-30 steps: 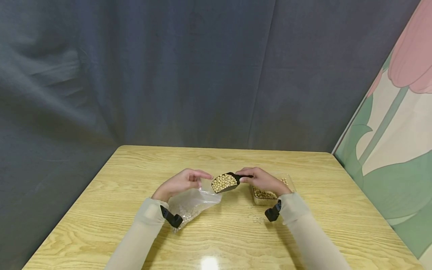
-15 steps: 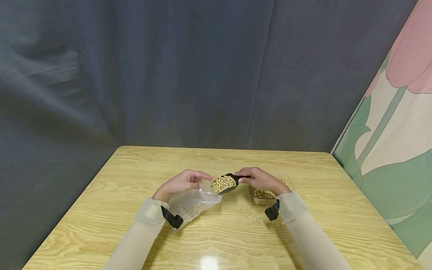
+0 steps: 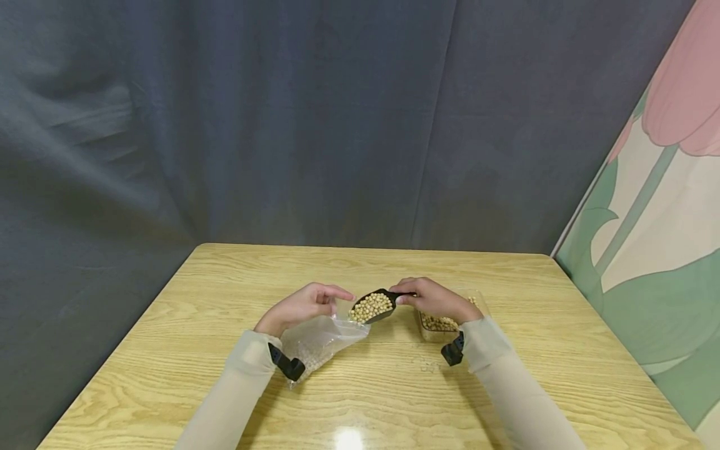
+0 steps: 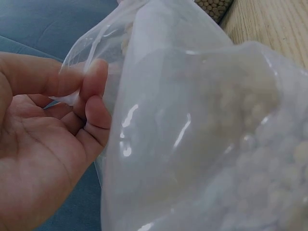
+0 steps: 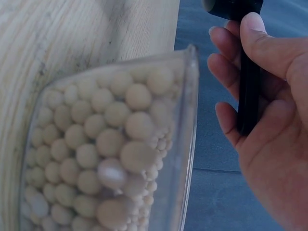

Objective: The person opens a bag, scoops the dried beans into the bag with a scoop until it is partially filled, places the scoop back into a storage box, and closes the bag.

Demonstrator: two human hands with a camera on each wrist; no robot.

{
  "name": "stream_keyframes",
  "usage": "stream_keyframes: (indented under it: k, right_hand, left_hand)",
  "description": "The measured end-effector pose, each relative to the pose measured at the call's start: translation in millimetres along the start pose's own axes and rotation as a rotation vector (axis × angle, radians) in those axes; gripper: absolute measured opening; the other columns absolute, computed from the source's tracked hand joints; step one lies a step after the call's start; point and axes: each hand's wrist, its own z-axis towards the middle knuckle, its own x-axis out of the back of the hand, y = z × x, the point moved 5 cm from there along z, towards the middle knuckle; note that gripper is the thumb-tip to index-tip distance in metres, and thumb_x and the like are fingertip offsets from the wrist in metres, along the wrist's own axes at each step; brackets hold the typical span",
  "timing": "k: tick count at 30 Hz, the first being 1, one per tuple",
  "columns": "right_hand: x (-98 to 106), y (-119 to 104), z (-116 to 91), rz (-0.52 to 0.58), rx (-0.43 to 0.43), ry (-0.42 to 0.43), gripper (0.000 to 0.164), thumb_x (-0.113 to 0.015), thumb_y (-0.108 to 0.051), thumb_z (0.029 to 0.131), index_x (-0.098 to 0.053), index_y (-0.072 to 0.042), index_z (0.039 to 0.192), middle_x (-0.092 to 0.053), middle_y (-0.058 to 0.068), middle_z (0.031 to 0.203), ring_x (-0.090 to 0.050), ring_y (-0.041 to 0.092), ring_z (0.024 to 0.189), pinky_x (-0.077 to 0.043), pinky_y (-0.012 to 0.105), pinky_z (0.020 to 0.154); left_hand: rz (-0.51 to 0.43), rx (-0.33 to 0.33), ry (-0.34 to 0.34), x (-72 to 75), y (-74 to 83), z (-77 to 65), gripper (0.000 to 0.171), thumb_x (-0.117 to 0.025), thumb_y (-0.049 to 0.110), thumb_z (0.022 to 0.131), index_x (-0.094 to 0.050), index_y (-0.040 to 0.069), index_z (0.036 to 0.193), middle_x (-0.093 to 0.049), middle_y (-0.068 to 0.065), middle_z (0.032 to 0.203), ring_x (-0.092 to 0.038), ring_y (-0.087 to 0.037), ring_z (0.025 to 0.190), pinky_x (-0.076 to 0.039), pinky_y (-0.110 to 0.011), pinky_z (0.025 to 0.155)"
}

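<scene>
The left hand (image 3: 304, 304) pinches the bag (image 3: 320, 340), likely keeping it gaping for the loaded scoop (image 3: 380, 317) the right hand (image 3: 434, 299) grips.

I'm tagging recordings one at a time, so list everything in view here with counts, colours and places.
Scoop: one, black, tipped at the bag's mouth.
Round beans: too many to count, pale yellow, in scoop, bag and container.
Plastic bag: one, clear, left of the container.
Plastic container: one, clear, on the tabletop, partly behind the right hand.
Tabletop: one, light wood-grain, below everything.
Curtain: dark blue-grey, behind.
Tulip backdrop: one, pink, green and cream, far right.
Wrist cameras: two, black, one per wrist.
Sleeves: two, cream.
Left hand: one, pinching the bag.
Right hand: one, gripping the scoop's handle.
</scene>
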Motion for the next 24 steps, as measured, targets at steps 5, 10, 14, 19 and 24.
stream_keyframes:
  k: [5,10,14,19,24]
  right_hand:
    - [0.1,0.2,-0.2,-0.019,0.019,0.004,0.037,-0.051,-0.015,0.099,-0.057,0.000,0.132,-0.060,0.017,0.127,-0.056,0.033,0.118,-0.047,0.047,0.096]
    - [0.9,-0.6,0.4,-0.030,0.023,0.004,0.037,-0.051,-0.015,0.099,-0.057,-0.001,0.132,-0.061,0.015,0.126,-0.057,0.032,0.117,-0.047,0.046,0.096]
    - [1.9,-1.9,0.5,-0.034,0.014,-0.003,0.037,-0.052,-0.015,0.099,-0.057,-0.001,0.132,-0.060,0.016,0.127,-0.056,0.033,0.119,-0.047,0.046,0.097]
    - [3.3,-4.2,1.3,-0.058,0.035,-0.008,0.037,-0.052,-0.015,0.098,-0.058,0.001,0.131,-0.061,0.017,0.125,-0.057,0.033,0.117,-0.047,0.046,0.096]
    - [4.0,-4.4,2.4,-0.075,0.041,-0.007,0.036,-0.053,-0.015,0.098,-0.059,0.000,0.130,-0.062,0.016,0.124,-0.058,0.032,0.115,-0.047,0.045,0.095]
  left_hand:
    - [-0.008,-0.001,-0.005,-0.4,-1.1,0.5,0.042,-0.044,-0.011,0.089,-0.050,-0.014,0.131,-0.048,-0.030,0.136,-0.053,-0.006,0.076,-0.047,-0.022,0.079]
    - [0.002,-0.003,-0.004,-0.7,-1.6,1.0,0.042,-0.045,-0.010,0.089,-0.050,-0.013,0.131,-0.048,-0.030,0.136,-0.052,-0.006,0.076,-0.046,-0.022,0.078]
    - [0.000,-0.005,-0.004,-0.6,-0.7,1.2,0.042,-0.044,-0.010,0.090,-0.050,-0.013,0.131,-0.049,-0.030,0.135,-0.052,-0.006,0.077,-0.046,-0.021,0.076]
    - [-0.004,-0.012,-0.006,-0.2,-0.2,0.8,0.042,-0.044,-0.011,0.089,-0.050,-0.014,0.131,-0.049,-0.030,0.135,-0.054,-0.005,0.076,-0.047,-0.022,0.077]
    - [-0.008,-0.009,-0.005,0.0,-1.8,1.2,0.042,-0.044,-0.011,0.089,-0.051,-0.012,0.130,-0.050,-0.029,0.135,-0.055,-0.004,0.075,-0.047,-0.022,0.077]
